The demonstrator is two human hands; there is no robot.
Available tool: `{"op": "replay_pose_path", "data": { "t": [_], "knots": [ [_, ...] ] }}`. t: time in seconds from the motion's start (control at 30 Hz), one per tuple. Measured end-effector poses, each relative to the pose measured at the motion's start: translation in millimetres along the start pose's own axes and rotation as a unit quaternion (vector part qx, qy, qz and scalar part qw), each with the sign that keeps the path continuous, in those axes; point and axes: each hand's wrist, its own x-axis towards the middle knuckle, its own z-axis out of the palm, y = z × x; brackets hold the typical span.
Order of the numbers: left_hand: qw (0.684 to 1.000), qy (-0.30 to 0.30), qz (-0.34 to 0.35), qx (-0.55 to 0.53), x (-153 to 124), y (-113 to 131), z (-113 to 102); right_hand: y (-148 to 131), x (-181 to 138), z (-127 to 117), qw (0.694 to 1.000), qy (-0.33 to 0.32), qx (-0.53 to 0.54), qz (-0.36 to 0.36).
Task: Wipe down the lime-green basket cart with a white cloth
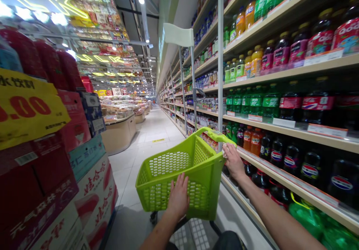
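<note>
A bright green plastic shopping cart (179, 194) with perforated sides stands across the aisle in front of me. My left hand (178, 197) lies on its near side wall, fingers stretched out and slightly apart. At the cart's right end, my right hand (233, 161) is closed on the green handle (217, 136). A small whitish patch shows by the right fingertips, too small to make out. The cart's wheels and dark lower frame are partly hidden under the basket. My knees show at the bottom edge.
Shelves of bottled drinks (291, 100) run along the right, close to my right arm. Stacked drink cartons (92, 190) with a yellow price sign (30, 108) stand at left. Beyond are a curved display counter (120, 132), a pale tiled aisle (157, 125) and a metal ladder (193, 82).
</note>
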Motion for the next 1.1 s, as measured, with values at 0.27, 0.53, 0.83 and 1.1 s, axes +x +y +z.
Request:
{"op": "replay_pose_path", "data": {
  "t": [0.27,0.53,0.83,1.1],
  "knots": [
    [1.000,-0.009,-0.005,0.009,-6.7,3.1,2.8,-33.3,-93.9,10.5,0.995,-0.060,0.057,-0.058],
    [0.999,-0.015,-0.021,0.019,-10.5,-10.1,3.2,-45.1,-41.9,-3.3,0.997,-0.012,0.062,-0.046],
    [0.999,-0.021,-0.043,0.019,-21.6,-25.9,10.1,-101.0,-61.8,10.9,0.981,-0.064,0.133,-0.127],
    [0.999,-0.030,-0.040,0.013,-32.8,-36.8,12.8,-131.9,-98.8,29.9,0.969,-0.103,0.119,-0.189]
  ]
}}
